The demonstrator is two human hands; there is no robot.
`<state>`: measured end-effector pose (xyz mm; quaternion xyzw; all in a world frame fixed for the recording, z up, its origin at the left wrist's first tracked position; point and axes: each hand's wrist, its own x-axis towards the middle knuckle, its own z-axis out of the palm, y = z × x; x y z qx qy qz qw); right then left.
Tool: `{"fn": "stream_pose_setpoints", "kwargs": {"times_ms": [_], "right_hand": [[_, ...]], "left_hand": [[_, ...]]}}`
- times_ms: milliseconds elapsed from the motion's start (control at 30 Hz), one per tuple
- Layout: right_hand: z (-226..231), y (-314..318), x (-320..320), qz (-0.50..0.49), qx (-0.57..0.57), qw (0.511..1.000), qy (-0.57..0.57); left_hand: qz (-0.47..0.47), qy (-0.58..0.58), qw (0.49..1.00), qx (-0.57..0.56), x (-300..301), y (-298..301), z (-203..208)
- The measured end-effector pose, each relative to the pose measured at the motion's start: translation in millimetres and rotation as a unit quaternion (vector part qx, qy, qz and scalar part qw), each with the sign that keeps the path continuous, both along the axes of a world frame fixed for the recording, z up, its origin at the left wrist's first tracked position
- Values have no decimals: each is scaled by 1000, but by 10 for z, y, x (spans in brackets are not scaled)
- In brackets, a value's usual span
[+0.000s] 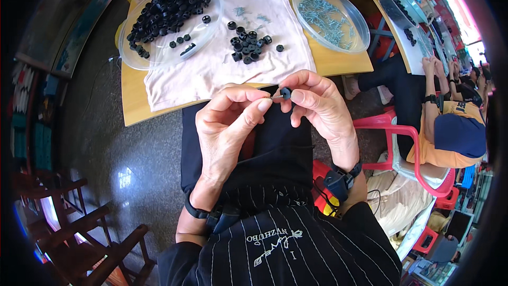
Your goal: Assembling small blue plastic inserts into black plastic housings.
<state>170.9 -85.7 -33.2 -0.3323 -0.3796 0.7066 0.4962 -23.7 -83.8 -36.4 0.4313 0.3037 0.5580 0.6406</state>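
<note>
My left hand pinches a small metal screw between thumb and fingertips. Between the thumb and fingers of my right hand is a small round black plastic knob. The screw's one end meets the knob; how deep it sits inside cannot be made out. Both hands are raised over my lap, just off the table's near edge. Beyond them, a pile of similar black knobs lies on a pale pink cloth, with a few loose screws behind it.
A clear round tray full of black parts stands at the left of the wooden table. Another clear tray holds many screws at the right. A co-worker sits to the right by a pink plastic chair. Wooden chairs stand lower left.
</note>
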Motion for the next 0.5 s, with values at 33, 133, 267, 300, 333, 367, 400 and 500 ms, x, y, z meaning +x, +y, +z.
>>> {"fn": "stream_pose_setpoints", "kwargs": {"times_ms": [33, 133, 267, 300, 333, 367, 400, 500], "right_hand": [[-17, 0, -4, 1, 1, 1000, 5], [-35, -2, -24, 1, 2, 1000, 10], [-34, -11, -44, -4, 3, 1000, 2], [-30, -13, -48, -4, 3, 1000, 2], [-24, -12, -55, -7, 7, 1000, 0], [-21, -13, -63, -10, 11, 1000, -2], [-21, -14, -72, -9, 11, 1000, -1], [-32, -19, -74, -25, 12, 999, -21]], "left_hand": [[-1, 1, 1000, -3, 1, 3, -7], [-3, 7, 1000, -4, -3, 8, -37], [-3, 8, 1000, -14, 9, 0, -33], [1, 14, 1000, -15, 14, 0, -20], [6, 21, 1000, -16, 13, 1, -12], [6, 21, 1000, -15, -2, 8, -37], [28, 81, 996, 32, -27, 19, -86], [88, 227, 957, 158, -32, 24, -20]]}}
